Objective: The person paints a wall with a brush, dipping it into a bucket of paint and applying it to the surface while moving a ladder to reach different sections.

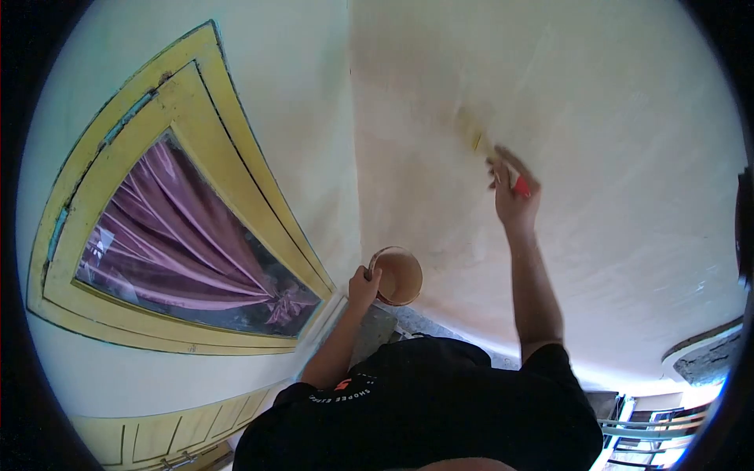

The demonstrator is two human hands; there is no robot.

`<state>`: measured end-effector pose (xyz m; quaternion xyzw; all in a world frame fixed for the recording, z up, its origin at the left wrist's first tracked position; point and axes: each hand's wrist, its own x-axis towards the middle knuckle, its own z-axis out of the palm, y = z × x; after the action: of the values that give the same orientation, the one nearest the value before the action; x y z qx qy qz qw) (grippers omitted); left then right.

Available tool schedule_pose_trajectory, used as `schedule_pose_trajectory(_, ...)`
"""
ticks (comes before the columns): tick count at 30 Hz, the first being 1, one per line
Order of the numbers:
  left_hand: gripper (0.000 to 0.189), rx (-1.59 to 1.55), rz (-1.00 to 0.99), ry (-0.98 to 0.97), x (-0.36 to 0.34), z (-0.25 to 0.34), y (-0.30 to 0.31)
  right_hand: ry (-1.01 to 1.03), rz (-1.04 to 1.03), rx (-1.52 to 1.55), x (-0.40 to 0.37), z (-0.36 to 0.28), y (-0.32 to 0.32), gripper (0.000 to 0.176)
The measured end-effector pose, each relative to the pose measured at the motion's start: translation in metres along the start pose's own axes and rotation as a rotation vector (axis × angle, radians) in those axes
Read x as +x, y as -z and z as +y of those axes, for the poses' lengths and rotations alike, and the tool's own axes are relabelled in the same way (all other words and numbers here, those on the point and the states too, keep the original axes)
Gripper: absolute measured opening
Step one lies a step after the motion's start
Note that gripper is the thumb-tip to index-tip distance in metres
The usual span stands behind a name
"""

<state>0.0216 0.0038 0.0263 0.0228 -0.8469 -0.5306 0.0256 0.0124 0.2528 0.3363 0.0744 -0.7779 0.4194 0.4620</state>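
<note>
So the right hand is up high against the wall, fingers wrapped shut around a paintbrush. The red end of the handle pokes out of the fist on the right side. The yellowish bristle end sticks out up and to the left of the knuckles and lies flat on the plaster. It's a bit blurred, so I can't tell how loaded the bristles are.

The left hand is lower down and further left, closed on the rim of a small round pot. It holds the left edge, with the pot hanging out to the right of the fingers. The pot's mouth faces the camera and the inside looks coated or filled with a tan, creamy liquid, close to the wall's colour. I can't tell how full it is. Pot and brush are well apart, with the brush up and to the right.

Other stuff: the person's black t-shirt fills the near bottom. There's a yellow window frame on the left with a pink-purple curtain knotted behind the glass, plus a bit of railing at the bottom right.
</note>
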Motion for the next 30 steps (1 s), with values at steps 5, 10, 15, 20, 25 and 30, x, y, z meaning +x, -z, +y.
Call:
schedule_pose_trajectory(5,0.04,0.047,-0.011,-0.006,-0.009,-0.017,-0.001,0.695,0.005,-0.671,0.077,-0.053,-0.02,0.025)
schedule_pose_trajectory(10,0.039,0.01,-0.033,-0.023,-0.008,-0.013,0.005,0.529,-0.364,-1.126,0.071,0.001,-0.055,0.028)
schedule_pose_trajectory(15,0.04,0.015,-0.062,-0.049,-0.008,-0.011,0.009,0.415,-0.75,-1.08,-0.003,0.064,-0.08,0.024)
schedule_pose_trajectory(20,0.039,0.038,-0.033,-0.084,-0.007,-0.016,0.006,0.217,-0.858,-1.038,0.02,0.049,-0.091,0.022)
schedule_pose_trajectory(25,0.039,0.018,-0.056,-0.068,-0.009,-0.02,0.008,0.519,-0.335,-1.04,0.13,-0.017,-0.057,0.02)
schedule_pose_trajectory(30,0.039,-0.006,-0.055,-0.089,-0.008,-0.017,0.009,0.78,-0.05,-0.947,0.14,-0.08,-0.044,0.018)
